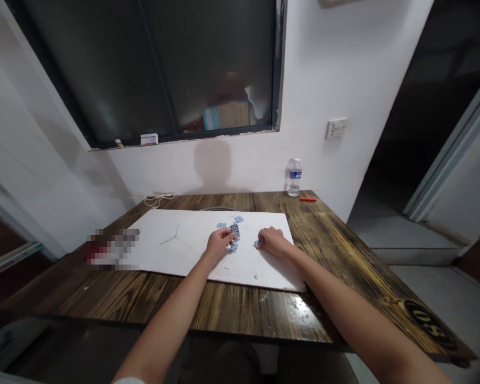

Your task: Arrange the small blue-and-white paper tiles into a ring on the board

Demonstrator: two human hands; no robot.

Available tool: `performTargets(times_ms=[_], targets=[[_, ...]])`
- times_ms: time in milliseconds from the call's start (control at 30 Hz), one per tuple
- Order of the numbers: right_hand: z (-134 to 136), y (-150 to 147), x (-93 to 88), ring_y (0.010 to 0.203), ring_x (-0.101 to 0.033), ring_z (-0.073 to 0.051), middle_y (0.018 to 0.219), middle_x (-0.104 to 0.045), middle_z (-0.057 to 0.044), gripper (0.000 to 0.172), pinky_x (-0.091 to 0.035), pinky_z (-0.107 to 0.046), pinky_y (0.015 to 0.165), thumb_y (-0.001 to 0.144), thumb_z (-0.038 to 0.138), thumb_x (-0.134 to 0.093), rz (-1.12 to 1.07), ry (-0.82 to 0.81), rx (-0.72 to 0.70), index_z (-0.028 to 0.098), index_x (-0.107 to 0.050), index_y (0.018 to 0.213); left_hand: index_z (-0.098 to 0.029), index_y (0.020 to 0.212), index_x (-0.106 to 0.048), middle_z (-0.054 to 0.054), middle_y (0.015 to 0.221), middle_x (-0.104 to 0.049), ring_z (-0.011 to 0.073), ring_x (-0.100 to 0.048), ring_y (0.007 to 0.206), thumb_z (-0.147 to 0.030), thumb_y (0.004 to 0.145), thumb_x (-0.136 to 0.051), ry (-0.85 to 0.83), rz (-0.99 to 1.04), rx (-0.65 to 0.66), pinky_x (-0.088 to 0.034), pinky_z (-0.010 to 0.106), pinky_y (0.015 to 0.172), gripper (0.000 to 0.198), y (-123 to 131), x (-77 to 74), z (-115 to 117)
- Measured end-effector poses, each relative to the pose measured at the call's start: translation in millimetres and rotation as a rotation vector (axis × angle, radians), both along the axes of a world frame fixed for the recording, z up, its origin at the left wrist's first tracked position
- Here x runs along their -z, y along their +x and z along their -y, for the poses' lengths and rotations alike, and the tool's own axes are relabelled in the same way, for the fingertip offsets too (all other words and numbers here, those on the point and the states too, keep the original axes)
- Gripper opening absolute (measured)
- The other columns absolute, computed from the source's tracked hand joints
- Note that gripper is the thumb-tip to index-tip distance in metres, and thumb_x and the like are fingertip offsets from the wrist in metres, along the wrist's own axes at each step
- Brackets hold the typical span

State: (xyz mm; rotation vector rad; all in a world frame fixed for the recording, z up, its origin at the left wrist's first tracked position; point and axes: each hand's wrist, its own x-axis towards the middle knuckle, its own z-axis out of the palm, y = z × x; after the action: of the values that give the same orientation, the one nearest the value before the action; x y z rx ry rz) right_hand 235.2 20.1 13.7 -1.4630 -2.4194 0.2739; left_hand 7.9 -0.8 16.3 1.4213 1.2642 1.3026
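Small blue-and-white striped cards [234, 230] lie in a loose, overlapping row on a white board [164, 261]. My left hand [219, 242] rests on the board with its fingertips at that row. I cannot tell whether it grips any card. My right hand [272, 241] lies to the right, its fingertips on or just behind a single card [257, 244]. Two more cards [238, 219] lie loose beyond the row. The board rests on a dark-stained wooden table [240, 306].
A plastic water bottle [293, 177] and a red stick-like object [308, 199] stand near the table's far edge. A coiled white cord [159, 199] lies at the far left corner. A pixelated, blurred object [114, 249] sits left of the board.
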Motion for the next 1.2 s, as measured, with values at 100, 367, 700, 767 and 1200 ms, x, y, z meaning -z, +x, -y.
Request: performTargets(times_ms=[100,367,700,767,1200], targets=[[-2,2,-1.4,0.089,-0.059,-0.021,0.090,-0.069,-0.004,0.020,-0.030,-0.028,0.073,0.078,0.035,-0.069,0.018,0.051,-0.036,0.021,-0.064,0.091,-0.015,0.072,-0.061,0.007,0.069,-0.069,0.0121,-0.057,0.052,-0.051,0.060,-0.076,0.003,-0.002,-0.002,-0.045,0.023,0.047,0.041,0,-0.3,0],[1,4,-12.7,0.081,-0.065,-0.019,0.086,-0.073,-0.003,0.010,-0.036,-0.026,0.073,0.081,0.023,-0.062,0.023,0.102,-0.132,0.023,-0.071,0.087,-0.015,0.073,-0.061,0.006,0.069,-0.069,0.0123,-0.057,0.051,-0.051,0.059,-0.076,0.001,0.012,-0.001,-0.045,0.024,0.046,0.042,0,-2.2,2],[4,3,-15.2,0.080,-0.063,-0.018,0.084,-0.073,-0.004,0.014,-0.039,-0.027,0.079,0.084,0.018,-0.061,-0.156,0.168,-0.154,0.021,-0.073,0.092,-0.015,0.070,-0.060,0.006,0.066,-0.069,0.0115,-0.056,0.049,-0.051,0.056,-0.078,0.004,0.031,0.009,-0.045,0.024,0.048,0.043,2,-2.7,1],[5,2,-15.4,0.078,-0.062,-0.017,0.082,-0.072,-0.004,0.009,-0.040,-0.026,0.076,0.082,0.018,-0.064,-0.252,0.167,-0.163,0.021,-0.073,0.082,-0.015,0.070,-0.061,0.006,0.067,-0.069,0.0118,-0.057,0.050,-0.051,0.058,-0.077,0.009,0.018,0.016,-0.045,0.024,0.048,0.041,2,-2.9,1],[3,-20,-5.1,0.063,-0.061,-0.016,0.068,-0.070,-0.002,0.030,-0.045,-0.026,0.060,0.065,0.048,-0.073,-0.915,-0.213,-0.103,0.019,-0.066,0.068,-0.014,0.068,-0.067,0.007,0.069,-0.070,0.0126,-0.057,0.053,-0.051,0.059,-0.077,-0.024,-0.054,0.069,-0.046,0.025,0.051,0.039,4,-8.2,7]])
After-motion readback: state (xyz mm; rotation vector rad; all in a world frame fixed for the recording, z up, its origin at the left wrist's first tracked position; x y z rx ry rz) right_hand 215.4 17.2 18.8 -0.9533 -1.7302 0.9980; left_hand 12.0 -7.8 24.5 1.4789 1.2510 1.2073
